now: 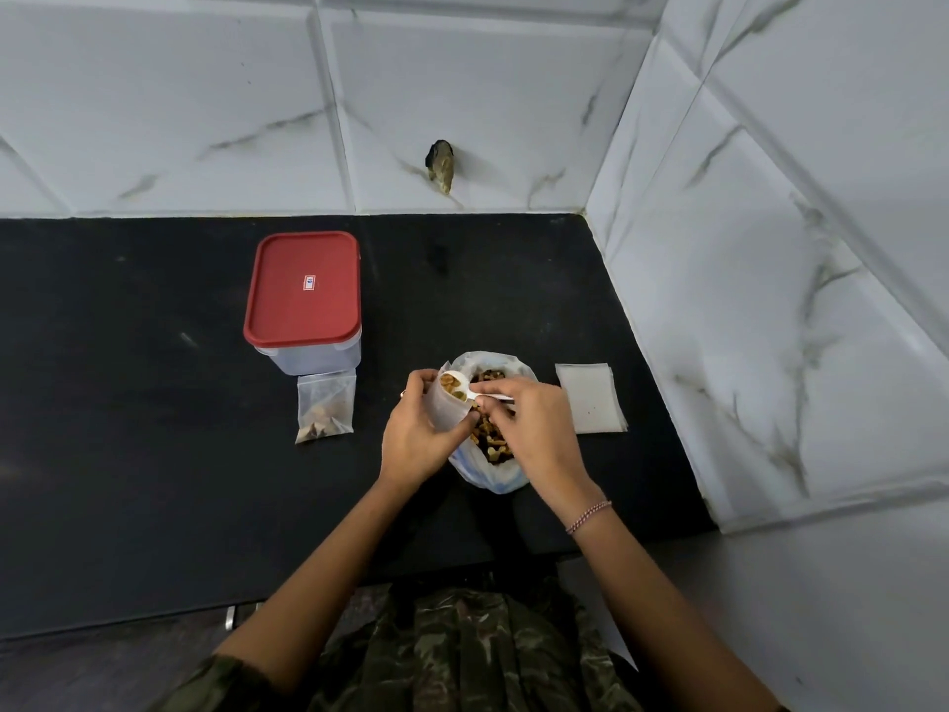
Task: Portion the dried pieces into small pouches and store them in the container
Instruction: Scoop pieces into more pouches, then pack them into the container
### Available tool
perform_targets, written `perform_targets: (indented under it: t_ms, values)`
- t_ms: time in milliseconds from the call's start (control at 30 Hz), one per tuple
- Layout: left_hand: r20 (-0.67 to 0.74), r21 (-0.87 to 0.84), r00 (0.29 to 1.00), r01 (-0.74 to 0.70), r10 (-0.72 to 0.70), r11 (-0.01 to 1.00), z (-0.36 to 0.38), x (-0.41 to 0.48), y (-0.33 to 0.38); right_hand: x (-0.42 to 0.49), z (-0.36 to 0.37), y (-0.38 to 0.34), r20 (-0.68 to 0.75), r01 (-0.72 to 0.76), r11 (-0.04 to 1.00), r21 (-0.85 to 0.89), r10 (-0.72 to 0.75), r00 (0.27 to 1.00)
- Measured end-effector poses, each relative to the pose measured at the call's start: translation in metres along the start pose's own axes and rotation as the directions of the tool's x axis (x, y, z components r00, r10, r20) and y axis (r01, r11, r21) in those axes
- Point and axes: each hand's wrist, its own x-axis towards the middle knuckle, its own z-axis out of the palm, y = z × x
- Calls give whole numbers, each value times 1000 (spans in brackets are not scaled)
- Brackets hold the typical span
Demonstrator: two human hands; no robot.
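A white plastic bag (495,475) of brown dried pieces (489,438) lies open on the black counter. My left hand (418,436) grips a small clear pouch (445,411) just left of the bag, its mouth held open. My right hand (529,429) pinches a white plastic spoon (459,386) loaded with pieces, its bowl at the pouch's mouth. One filled pouch (325,408) lies flat in front of the clear container with a red lid (303,290), which is closed.
A stack of empty pouches (590,398) lies right of the bag. The black counter (154,429) ends at marble-tiled walls behind and to the right. A dark hole (440,164) marks the back wall.
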Motion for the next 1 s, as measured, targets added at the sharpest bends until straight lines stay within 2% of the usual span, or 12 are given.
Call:
perform_targets:
  t_ms: [67,167,300,367,467,533,733,833,900,1000]
  values:
    - [25,-58,1000,1,1,998,0,0,3,-2,1,-2,6,161,980,-119,-161,987]
    - [32,-113,999,-16,20,993,-2,1,8,-6,1,2,-16,374,884,-282,-394,919]
    - [18,-156,999,-44,47,987,-2,4,10,-8,2,8,-25,440,847,-300,-468,883]
    - [11,-160,998,-56,59,985,-2,5,9,-7,5,8,-91,377,894,-242,-408,908]
    - [14,-165,998,-54,57,985,-2,6,6,-4,3,5,-181,140,989,40,-130,975]
    - [14,-160,998,-57,60,985,-2,6,5,-3,1,4,-191,43,988,149,-14,981]
    - [26,-133,999,-43,46,990,-6,4,3,-1,-6,11,-162,-140,932,336,203,966]
    - [20,-104,999,-23,25,994,-9,0,-5,4,-7,32,-130,-182,970,164,204,970]
    - [28,-77,1000,-4,7,997,-10,-2,-10,5,-5,45,-65,-198,980,-1,198,978]
    - [44,-56,999,22,-20,998,-10,-6,-16,6,1,59,52,-204,968,-148,213,976]
